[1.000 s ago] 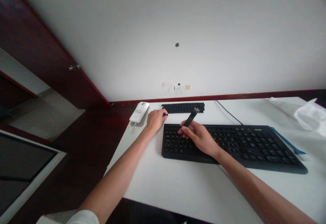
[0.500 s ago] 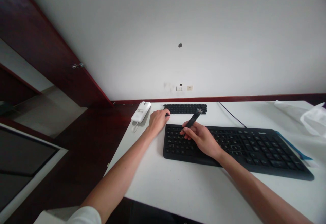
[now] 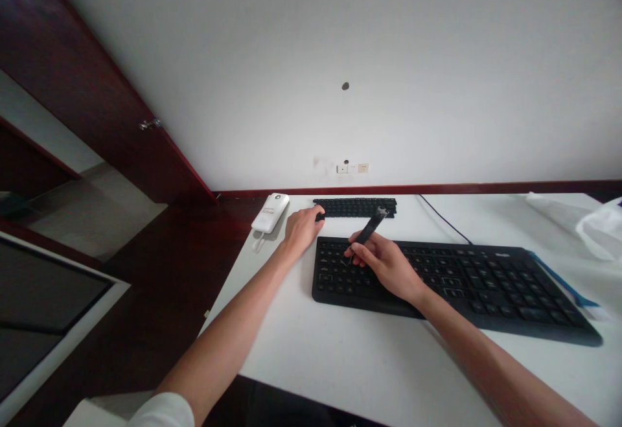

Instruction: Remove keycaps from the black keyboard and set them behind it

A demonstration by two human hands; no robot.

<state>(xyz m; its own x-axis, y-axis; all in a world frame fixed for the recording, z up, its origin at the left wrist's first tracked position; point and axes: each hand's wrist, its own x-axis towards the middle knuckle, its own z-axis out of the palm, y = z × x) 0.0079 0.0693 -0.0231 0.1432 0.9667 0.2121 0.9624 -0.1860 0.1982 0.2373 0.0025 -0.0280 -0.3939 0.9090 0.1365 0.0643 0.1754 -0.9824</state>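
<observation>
My left hand (image 3: 302,227) is at the left end of the rows of black keycaps (image 3: 359,207) near the back of the desk. Its thumb and fingertips pinch a small black piece that looks like a keycap (image 3: 319,216). A slim black keycap puller (image 3: 370,227) is gripped in my right hand (image 3: 383,262), tilted, with a metal-looking upper end. Thin wire at its lower end sits over the left part of the large black keyboard (image 3: 466,284). Whether the wire touches a key I cannot tell. My right hand covers some of the keys.
A white power bank (image 3: 270,213) with a short cable lies at the desk's (image 3: 330,362) back left. The keyboard's cable (image 3: 444,221) runs toward the wall. White plastic wrapping (image 3: 590,229) and a blue item (image 3: 566,281) are at the right. A red-brown door (image 3: 111,96) stands left.
The view has shifted very slightly. Both hands keep their places and their holds; the fingertips of my left hand have moved only a little.
</observation>
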